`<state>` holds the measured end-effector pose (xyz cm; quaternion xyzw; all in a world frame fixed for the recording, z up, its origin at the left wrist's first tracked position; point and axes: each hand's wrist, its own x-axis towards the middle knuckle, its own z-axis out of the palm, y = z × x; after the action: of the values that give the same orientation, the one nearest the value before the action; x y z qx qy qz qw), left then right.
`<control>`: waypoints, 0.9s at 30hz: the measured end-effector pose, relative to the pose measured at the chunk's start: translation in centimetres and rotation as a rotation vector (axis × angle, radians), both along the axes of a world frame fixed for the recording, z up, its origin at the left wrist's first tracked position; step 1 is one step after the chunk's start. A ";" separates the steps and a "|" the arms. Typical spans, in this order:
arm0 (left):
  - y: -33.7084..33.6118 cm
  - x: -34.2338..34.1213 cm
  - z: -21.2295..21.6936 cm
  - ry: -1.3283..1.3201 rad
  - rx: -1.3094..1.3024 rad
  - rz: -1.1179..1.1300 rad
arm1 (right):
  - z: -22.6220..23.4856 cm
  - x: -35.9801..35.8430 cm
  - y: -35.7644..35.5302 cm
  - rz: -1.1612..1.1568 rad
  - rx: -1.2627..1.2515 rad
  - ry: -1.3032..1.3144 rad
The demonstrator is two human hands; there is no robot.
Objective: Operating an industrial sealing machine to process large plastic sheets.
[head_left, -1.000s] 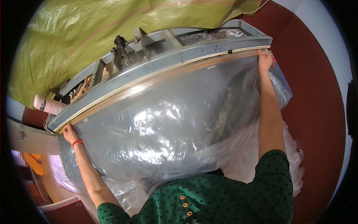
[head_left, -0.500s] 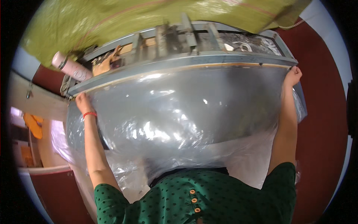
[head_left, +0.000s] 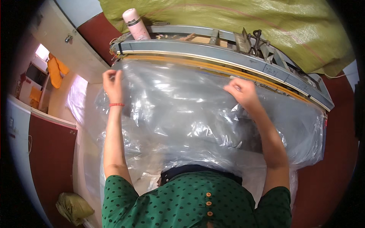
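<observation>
A large, crinkled sheet of clear plastic film (head_left: 182, 110) is spread out in front of the person, its upper edge lying along the long grey metal bar of a sealing machine (head_left: 228, 57) with a thin yellow strip running beneath it. The film billows downward from there, bunching into glossy folds over the person's chest and spilling toward the floor on both sides.

The left hand (head_left: 113, 81) is raised near the left end of the bar, fingers curled and pinching the film's upper left edge — a red band sits at the wrist. The right hand (head_left: 243, 93) is nearer the middle of the sheet, just below the yellow strip, its fingers bent and closed on a fold of the plastic. Both forearms reach up from a green, dotted shirt with orange buttons.

On top of the machine's left end stands a pale pink cylindrical flask with a dark band (head_left: 135, 24), tilted in the curved view. Behind the machine lies a big yellow-green woven sack (head_left: 235, 19), draped across the whole upper part of the scene. Off to the left, orange cloth (head_left: 56, 70) hangs by a bright opening, and a small green bundle (head_left: 74, 207) rests on the floor beside a dark red panel — well apart from the hands.
</observation>
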<state>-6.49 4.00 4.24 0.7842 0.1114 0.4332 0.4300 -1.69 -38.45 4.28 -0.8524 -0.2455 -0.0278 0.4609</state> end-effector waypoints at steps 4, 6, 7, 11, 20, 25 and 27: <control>1.4 -2.5 -3.4 0.401 0.917 -0.171 | -2.4 -0.6 -10.6 -0.361 0.033 -0.039; -2.1 -3.9 -3.5 0.580 0.972 -0.318 | -3.4 -2.1 -18.6 -0.553 -0.081 -0.154; -4.4 -4.5 -3.6 0.586 0.961 -0.383 | -3.6 -3.5 -22.3 -0.631 -0.161 -0.116; -12.5 -6.3 -2.8 0.532 0.898 -0.555 | -5.0 -8.4 -33.3 -0.806 -0.246 -0.230; -14.8 -2.8 -2.4 0.325 0.490 -0.227 | -6.0 -13.2 -40.7 -0.967 -0.023 -0.144; -14.1 -2.2 -2.3 0.421 0.615 -0.059 | -6.1 -14.2 -41.2 -1.037 0.099 -0.199; -12.5 -1.6 -3.6 0.362 0.634 -0.104 | -6.2 -14.5 -42.2 -1.040 0.116 -0.192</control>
<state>-8.07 -8.52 0.67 0.9470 0.0058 0.2782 0.1603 -16.16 -80.62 -1.94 -0.8283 0.1705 -0.3442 0.4079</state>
